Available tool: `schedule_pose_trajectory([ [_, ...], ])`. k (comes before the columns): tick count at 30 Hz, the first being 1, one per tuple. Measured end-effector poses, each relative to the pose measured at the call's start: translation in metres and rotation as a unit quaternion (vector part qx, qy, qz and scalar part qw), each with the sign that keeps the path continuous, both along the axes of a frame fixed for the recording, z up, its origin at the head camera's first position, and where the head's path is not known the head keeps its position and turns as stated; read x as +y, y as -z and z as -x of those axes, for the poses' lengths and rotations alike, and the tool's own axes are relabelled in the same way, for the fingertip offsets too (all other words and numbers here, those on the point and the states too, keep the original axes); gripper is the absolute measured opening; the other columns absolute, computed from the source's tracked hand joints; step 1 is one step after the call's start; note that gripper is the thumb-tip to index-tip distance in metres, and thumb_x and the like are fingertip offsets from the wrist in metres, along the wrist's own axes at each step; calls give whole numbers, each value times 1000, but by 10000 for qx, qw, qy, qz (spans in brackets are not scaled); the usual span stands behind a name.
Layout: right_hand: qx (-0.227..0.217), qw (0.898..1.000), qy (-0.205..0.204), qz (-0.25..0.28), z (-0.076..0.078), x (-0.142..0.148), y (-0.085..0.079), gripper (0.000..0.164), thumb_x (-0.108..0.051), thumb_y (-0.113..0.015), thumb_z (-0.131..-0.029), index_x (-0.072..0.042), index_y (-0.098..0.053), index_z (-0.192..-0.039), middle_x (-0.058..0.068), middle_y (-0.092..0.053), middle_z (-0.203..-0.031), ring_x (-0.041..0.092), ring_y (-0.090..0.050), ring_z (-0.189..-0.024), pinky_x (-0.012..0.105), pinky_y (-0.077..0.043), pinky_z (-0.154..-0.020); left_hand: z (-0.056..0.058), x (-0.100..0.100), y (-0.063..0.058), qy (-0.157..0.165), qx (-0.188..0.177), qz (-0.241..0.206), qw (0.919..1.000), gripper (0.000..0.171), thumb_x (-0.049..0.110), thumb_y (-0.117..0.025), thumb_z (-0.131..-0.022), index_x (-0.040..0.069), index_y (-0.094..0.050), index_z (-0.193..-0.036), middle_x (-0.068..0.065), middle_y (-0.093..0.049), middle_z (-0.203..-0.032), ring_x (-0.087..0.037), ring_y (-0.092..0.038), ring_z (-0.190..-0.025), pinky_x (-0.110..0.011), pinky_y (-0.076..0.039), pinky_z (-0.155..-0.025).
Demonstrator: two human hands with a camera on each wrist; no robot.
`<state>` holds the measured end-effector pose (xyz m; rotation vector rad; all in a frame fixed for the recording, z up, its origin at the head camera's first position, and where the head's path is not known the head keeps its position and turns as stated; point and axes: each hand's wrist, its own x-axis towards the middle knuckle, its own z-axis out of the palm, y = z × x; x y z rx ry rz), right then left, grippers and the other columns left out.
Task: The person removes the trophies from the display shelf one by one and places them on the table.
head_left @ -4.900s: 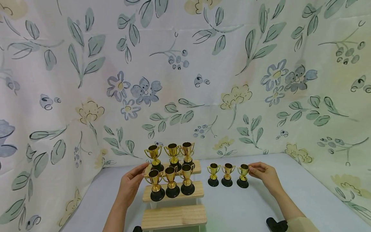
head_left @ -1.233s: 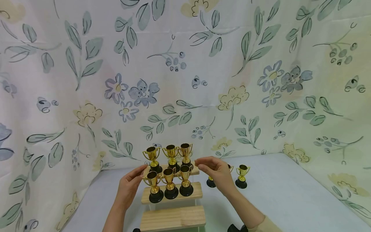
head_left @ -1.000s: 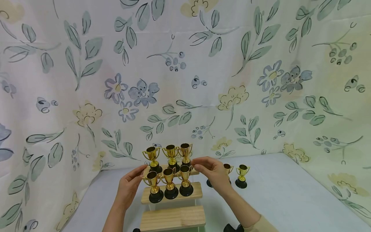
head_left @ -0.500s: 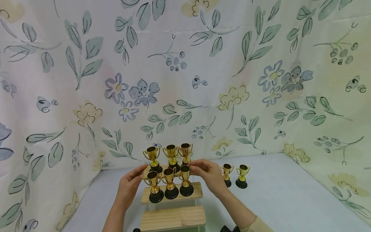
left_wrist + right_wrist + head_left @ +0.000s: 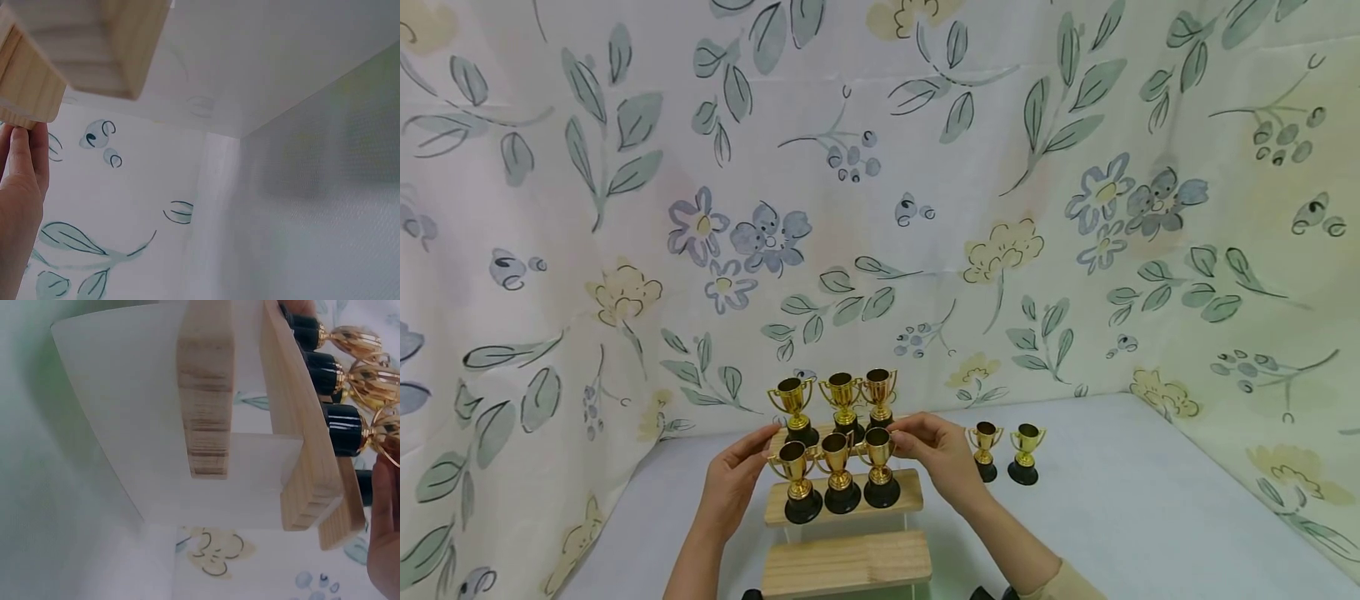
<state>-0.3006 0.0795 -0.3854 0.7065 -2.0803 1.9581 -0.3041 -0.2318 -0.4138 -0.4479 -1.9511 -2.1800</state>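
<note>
A tiered wooden display stand (image 5: 847,560) carries gold toy trophies with black bases in its upper two rows. My left hand (image 5: 730,485) holds the left end of the top board, fingers against the wood (image 5: 28,78) in the left wrist view. My right hand (image 5: 946,458) pinches the right handle of the right trophy (image 5: 879,467) in the middle row. That trophy (image 5: 345,430) stands upright on its board in the right wrist view, with the right hand (image 5: 386,531) beside its cup. My right hand partly hides the top row's right trophy (image 5: 880,392).
Two more trophies, one (image 5: 985,446) beside my right hand and one (image 5: 1026,450) further right, stand on the white table (image 5: 1120,508). The stand's lowest board holds no trophy. A floral cloth (image 5: 880,208) hangs behind.
My right hand has left the rightmost table trophy and come left to the stand, settling on the middle row's right trophy. The left hand keeps its place at the top board.
</note>
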Motion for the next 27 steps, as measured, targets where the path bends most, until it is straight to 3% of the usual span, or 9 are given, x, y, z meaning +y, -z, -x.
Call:
schedule_pose_trajectory([
  [5,64,10000,-38,15,-1,-1,0,25,-18,-66,-94,3,-69,-107,21,-73,-101,2,-70,-79,32,-63,-77,0,-1,1,31,74,33,10000,52,3,-53,-99,-20,-36,-142,19,-65,-124,9,-56,-118,-5,-46,-98],
  [11,14,10000,1,59,-3,0,0,24,-17,-66,-94,4,-68,-106,23,-72,-102,2,-71,-80,27,-63,-77,0,-1,2,68,135,19,9999,50,3,-52,-99,-20,-37,-141,18,-65,-125,8,-57,-119,-5,-46,-98],
  [14,-44,9999,51,104,-4,2,0,25,-18,-67,-93,3,-69,-106,16,-74,-101,2,-72,-82,25,-62,-77,0,-1,2,89,177,3,9998,47,0,-50,-99,-20,-37,-141,18,-65,-125,7,-57,-119,-6,-46,-98],
  [20,-133,9996,97,210,-5,9,-2,24,-17,-67,-93,4,-69,-106,-11,-73,-92,3,-72,-82,25,-62,-78,0,-2,2,157,216,-43,9996,48,1,-51,-99,-20,-37,-140,17,-65,-125,7,-58,-119,-5,-47,-97],
  [27,28,9996,233,156,-6,20,-4,24,-18,-67,-93,3,-69,-105,-15,-73,-90,4,-73,-82,26,-63,-77,0,-2,2,151,207,-69,9996,47,-1,-50,-99,-20,-39,-140,17,-66,-124,7,-59,-117,-7,-47,-98],
])
